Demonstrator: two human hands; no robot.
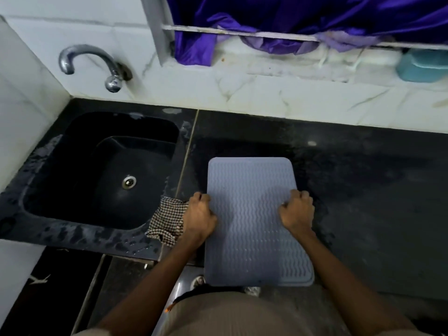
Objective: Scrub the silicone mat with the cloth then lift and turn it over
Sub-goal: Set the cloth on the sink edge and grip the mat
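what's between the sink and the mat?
Head view: the checked cloth on the black counter, partly under the left hand, between sink and silicone mat.

White marbled tiles (266, 93) are lining the wall behind a dark speckled table (363, 178). A black sink (80, 190) is sitting at its left under a chrome tap (89, 61). Purple cloth (291, 18) is hanging over a pale window frame (155, 30), and the light is staying dim.

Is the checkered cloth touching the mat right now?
Cannot tell. In the head view the checkered cloth lies by the sink, left of the silicone mat, but the left hand gripping the mat's edge hides where they might meet.
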